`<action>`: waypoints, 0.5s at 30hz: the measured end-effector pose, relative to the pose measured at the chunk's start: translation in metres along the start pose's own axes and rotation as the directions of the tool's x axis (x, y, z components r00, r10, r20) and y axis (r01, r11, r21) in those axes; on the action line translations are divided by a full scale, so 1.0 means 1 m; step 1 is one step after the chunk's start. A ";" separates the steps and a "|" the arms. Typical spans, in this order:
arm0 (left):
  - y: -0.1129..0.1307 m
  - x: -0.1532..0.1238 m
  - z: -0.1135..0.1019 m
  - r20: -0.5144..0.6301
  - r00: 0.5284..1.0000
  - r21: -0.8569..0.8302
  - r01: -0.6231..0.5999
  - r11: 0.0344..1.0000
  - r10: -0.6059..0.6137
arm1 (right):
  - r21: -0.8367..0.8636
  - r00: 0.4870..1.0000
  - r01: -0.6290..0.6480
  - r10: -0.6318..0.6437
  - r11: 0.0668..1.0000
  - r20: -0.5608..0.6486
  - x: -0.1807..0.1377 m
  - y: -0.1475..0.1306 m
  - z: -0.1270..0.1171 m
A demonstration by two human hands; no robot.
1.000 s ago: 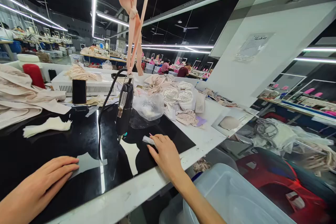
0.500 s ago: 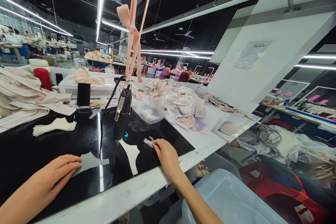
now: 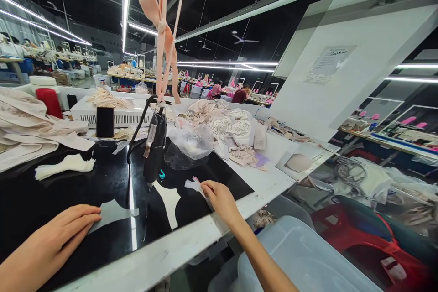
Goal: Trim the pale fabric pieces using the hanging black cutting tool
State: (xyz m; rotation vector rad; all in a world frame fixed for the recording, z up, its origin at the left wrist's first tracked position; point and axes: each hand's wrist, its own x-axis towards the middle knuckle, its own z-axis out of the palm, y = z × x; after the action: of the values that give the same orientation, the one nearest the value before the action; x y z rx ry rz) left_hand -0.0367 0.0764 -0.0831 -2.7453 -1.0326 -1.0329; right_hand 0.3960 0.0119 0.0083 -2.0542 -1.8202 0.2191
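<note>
My left hand (image 3: 56, 239) lies flat and open on the glossy black table top (image 3: 41, 200), its fingertips at a pale patch on the surface. My right hand (image 3: 221, 200) pinches a small pale piece of fabric (image 3: 193, 185) and holds it just above the black surface near the front edge. Between my hands a black hand tool (image 3: 154, 146) hangs point-down from a peach ribbon (image 3: 163, 39), with a black cable looping to its left.
Beige fabric (image 3: 27, 123) is piled at the left, with a small white scrap (image 3: 65, 164) on the black top. A clear plastic bag (image 3: 191, 139) and lace pieces (image 3: 232, 132) lie behind. A translucent plastic bin (image 3: 301, 260) stands below the table edge. Other people work far back.
My right hand went from lying flat over the small fabric piece to pinching it and lifting it slightly. My left hand stayed flat in place.
</note>
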 end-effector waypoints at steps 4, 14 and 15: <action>0.000 -0.002 -0.001 0.010 1.000 -0.001 -0.009 1.000 0.009 | 0.031 1.000 0.015 -0.016 0.999 0.007 0.000 0.001 0.000; 0.003 -0.001 -0.001 -0.002 1.000 0.014 -0.010 1.000 0.010 | 0.042 1.000 0.007 -0.006 0.999 -0.005 -0.003 -0.007 -0.005; 0.006 0.000 -0.002 0.004 1.000 0.007 -0.012 1.000 0.012 | 0.036 1.000 -0.003 0.003 0.999 -0.008 -0.002 -0.008 -0.006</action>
State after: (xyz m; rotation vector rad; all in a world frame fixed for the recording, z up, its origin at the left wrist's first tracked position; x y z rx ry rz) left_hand -0.0348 0.0713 -0.0803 -2.7458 -1.0169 -1.0209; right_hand 0.3900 0.0092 0.0162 -2.0309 -1.7957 0.2418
